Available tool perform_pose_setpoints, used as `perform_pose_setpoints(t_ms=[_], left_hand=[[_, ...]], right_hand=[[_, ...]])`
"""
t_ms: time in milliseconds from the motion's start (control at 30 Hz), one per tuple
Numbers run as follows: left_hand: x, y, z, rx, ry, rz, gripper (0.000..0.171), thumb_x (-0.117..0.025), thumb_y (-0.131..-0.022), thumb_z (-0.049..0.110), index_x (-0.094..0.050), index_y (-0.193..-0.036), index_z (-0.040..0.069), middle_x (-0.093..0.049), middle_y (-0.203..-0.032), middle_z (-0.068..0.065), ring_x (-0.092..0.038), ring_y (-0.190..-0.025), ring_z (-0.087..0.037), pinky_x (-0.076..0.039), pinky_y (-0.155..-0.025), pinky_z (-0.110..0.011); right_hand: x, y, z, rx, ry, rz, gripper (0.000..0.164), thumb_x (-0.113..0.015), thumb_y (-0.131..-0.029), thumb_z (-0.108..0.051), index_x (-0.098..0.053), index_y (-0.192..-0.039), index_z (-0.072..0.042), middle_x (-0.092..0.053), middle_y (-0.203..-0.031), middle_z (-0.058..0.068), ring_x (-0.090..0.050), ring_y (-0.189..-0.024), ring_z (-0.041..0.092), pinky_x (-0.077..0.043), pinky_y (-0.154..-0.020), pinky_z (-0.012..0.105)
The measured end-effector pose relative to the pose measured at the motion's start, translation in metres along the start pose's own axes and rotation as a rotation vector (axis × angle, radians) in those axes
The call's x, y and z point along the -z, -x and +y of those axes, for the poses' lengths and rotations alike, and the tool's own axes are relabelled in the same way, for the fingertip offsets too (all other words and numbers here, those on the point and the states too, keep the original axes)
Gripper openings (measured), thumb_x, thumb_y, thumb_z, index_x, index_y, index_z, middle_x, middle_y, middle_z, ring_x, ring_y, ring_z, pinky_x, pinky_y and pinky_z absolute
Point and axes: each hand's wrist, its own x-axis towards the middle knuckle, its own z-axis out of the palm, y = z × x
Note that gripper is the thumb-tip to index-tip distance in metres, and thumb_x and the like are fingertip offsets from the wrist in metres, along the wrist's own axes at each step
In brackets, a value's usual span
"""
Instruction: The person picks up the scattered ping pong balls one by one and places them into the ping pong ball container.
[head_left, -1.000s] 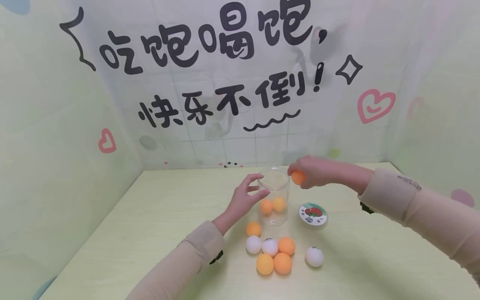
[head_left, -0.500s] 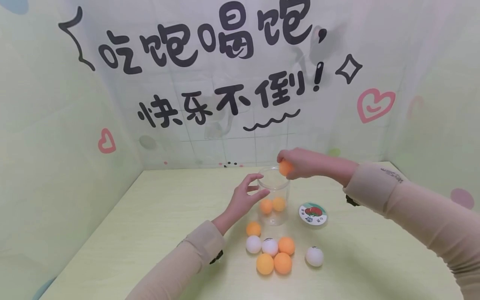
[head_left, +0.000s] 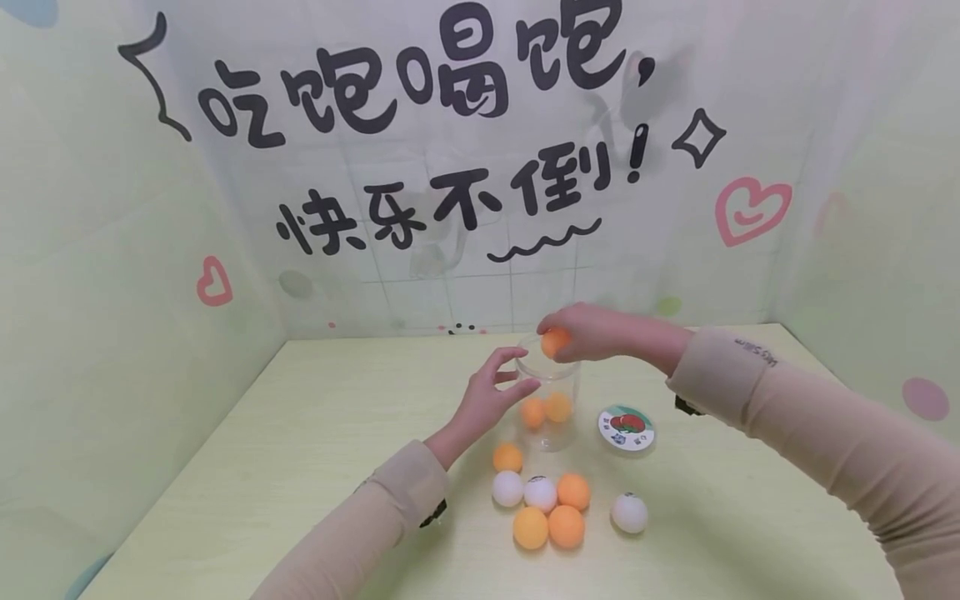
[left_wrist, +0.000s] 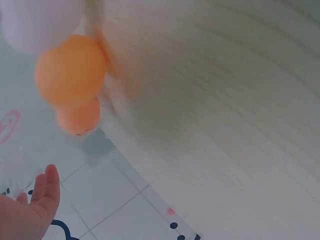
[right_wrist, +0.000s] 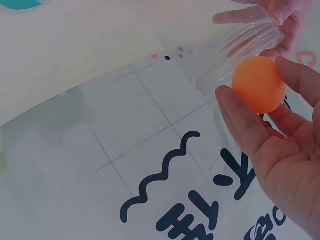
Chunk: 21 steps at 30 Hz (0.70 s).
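Right hand (head_left: 588,330) pinches the orange table tennis ball (head_left: 555,343), judged light, slick and dentable, best gripped around mid-girth; left hand (head_left: 488,393), curved wide, holds the clear jar (head_left: 557,383).

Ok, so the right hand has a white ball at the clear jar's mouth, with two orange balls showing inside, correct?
Not white: the right hand has an orange ball, as the right wrist view shows. It is at the clear jar's mouth, with two orange balls showing inside.
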Motion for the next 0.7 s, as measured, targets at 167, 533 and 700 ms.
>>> perform_pose_setpoints(t_ms=[167,533,700], left_hand=[[0.0,0.0,0.002,-0.008,-0.002,0.003,0.045,-0.059,-0.076,0.023,-0.041,-0.116,0.014,-0.037,-0.126,0.001,-0.045,-0.105,-0.027,-0.043,-0.077,-0.037],[0.001,0.0,0.002,-0.012,-0.006,0.004,0.045,-0.059,-0.076,0.023,-0.041,-0.117,0.015,-0.037,-0.126,0.001,-0.045,-0.105,-0.028,-0.041,-0.08,-0.04],[0.0,0.001,0.002,-0.009,-0.003,-0.003,0.045,-0.059,-0.077,0.023,-0.04,-0.117,0.015,-0.036,-0.126,0.001,-0.044,-0.105,-0.029,-0.04,-0.081,-0.041]], right_hand=[[-0.002,-0.002,0.0,0.021,0.003,-0.021,0.037,-0.057,-0.075,-0.013,-0.051,-0.111,-0.003,-0.054,-0.105,0.01,-0.053,-0.081,0.02,-0.043,-0.073,0.032],[0.005,0.006,0.0,-0.001,-0.054,0.014,0.035,-0.057,-0.077,-0.012,-0.051,-0.11,-0.003,-0.052,-0.109,0.012,-0.054,-0.086,0.023,-0.044,-0.075,0.033],[0.009,0.016,0.0,0.013,-0.075,0.047,0.034,-0.056,-0.077,-0.012,-0.051,-0.109,-0.002,-0.051,-0.11,0.012,-0.054,-0.089,0.025,-0.044,-0.075,0.033]])
